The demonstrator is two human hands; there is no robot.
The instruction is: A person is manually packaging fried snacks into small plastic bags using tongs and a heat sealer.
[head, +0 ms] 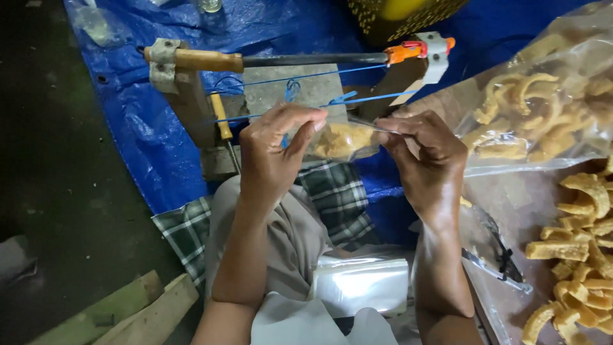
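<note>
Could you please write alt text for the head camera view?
Two hands, left and right, hold a small clear bag of crackers at a wooden frame strung with blue cord. More crackers lie at right.

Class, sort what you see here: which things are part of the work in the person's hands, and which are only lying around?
In use:
left hand and right hand, stretching the small filled bag
wooden frame with rod
blue strings
loose crackers
stack of empty bags

Lying about:
blue tarp
wooden planks
large cracker bag
yellow basket
</note>
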